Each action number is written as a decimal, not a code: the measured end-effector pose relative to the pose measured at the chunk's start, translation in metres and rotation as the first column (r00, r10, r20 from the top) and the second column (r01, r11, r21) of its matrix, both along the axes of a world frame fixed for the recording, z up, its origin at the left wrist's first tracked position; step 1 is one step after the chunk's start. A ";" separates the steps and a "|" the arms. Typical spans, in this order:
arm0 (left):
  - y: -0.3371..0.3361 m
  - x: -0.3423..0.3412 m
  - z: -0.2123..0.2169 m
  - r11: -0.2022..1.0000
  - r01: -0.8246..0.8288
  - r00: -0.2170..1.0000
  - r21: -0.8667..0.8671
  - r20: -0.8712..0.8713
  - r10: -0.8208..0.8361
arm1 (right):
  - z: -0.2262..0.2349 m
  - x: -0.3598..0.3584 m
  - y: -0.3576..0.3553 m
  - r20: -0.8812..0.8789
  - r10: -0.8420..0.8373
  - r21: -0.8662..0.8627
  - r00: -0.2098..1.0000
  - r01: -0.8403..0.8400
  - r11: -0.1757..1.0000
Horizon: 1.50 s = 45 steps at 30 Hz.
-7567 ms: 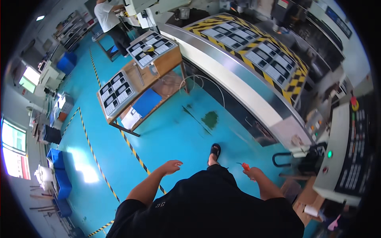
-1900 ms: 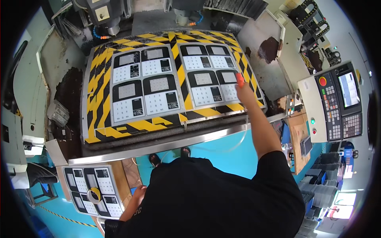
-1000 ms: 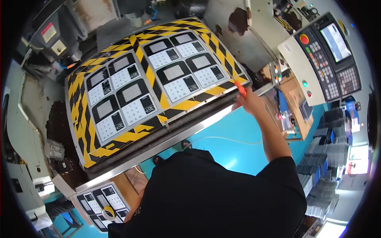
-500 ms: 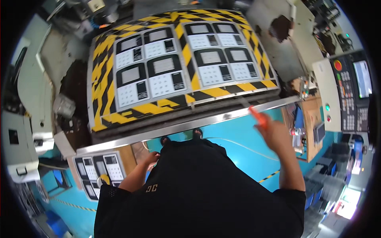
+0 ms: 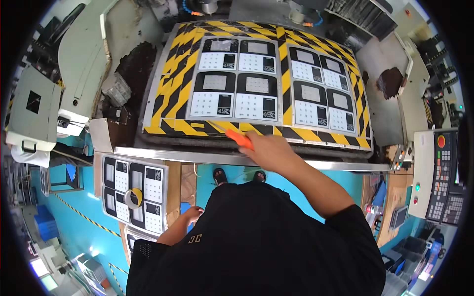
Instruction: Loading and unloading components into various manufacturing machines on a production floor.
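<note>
My right hand [image 5: 270, 149] is closed around an orange-handled knife [image 5: 239, 139]. The thin blade points up and to the left, its tip over the striped tape along the front edge of the metal plate [image 5: 148, 118]. Printed panels [image 5: 256, 95] lie on this plate in two groups, white with black frames and rows of small marks. Yellow-and-black tape [image 5: 286, 74] borders both groups and runs between them. Low at my side, my left hand [image 5: 191, 215] hangs with loosely bent fingers and nothing visible in it; my shirt partly hides it.
At the left, more printed panels [image 5: 148, 172] rest on a stand with a tape roll [image 5: 133, 198] on top. A metal rail [image 5: 207, 158] crosses before me. Machine walls flank the plate. A control panel [image 5: 438, 182] with a red button stands at the right.
My right hand has carried the knife left, from beyond the plate's front right to its front tape. My view has shifted, showing more of the left stand. My left hand stays low.
</note>
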<state>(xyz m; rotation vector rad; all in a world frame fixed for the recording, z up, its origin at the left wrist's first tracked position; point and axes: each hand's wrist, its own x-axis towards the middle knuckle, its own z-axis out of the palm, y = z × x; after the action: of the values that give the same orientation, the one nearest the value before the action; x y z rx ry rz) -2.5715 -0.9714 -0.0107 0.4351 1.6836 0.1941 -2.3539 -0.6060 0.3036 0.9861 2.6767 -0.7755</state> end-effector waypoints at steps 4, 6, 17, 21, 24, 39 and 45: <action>-0.012 0.004 -0.022 0.996 -0.071 0.996 0.054 0.048 0.069 | -0.019 -0.054 0.030 -0.084 -0.046 0.042 0.995 0.049 0.998; 0.010 0.011 0.007 0.987 0.056 0.996 0.153 -0.074 -0.045 | -0.023 -0.055 0.040 -0.116 -0.176 0.037 0.978 0.181 0.983; -0.004 -0.005 -0.048 0.967 -0.255 0.946 -0.017 0.205 0.253 | -0.025 0.114 0.021 0.082 -0.385 0.083 0.919 0.378 0.922; -0.023 -0.019 -0.109 0.981 -0.167 0.959 0.103 0.248 0.137 | -0.028 0.156 0.087 -0.277 -0.676 -0.157 0.683 0.662 0.733; -0.020 -0.027 -0.115 0.919 0.259 0.965 0.297 -0.047 -0.257 | -0.027 0.115 0.075 -0.095 -0.378 0.007 0.921 0.380 0.925; 0.011 -0.065 0.025 0.959 -0.005 0.998 0.283 0.062 -0.013 | -0.108 -0.079 0.189 -0.438 -0.405 -0.078 0.803 0.415 0.907; 0.010 -0.070 0.032 0.957 -0.030 0.997 0.288 0.079 0.007 | -0.099 -0.135 0.163 -0.243 -0.069 0.082 0.968 0.092 0.992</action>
<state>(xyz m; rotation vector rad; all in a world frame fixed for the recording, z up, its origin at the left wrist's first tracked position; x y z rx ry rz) -2.6419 -0.9615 0.0215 0.6226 1.5879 0.4700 -2.4892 -0.4430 0.2049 1.0936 2.9175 -0.8433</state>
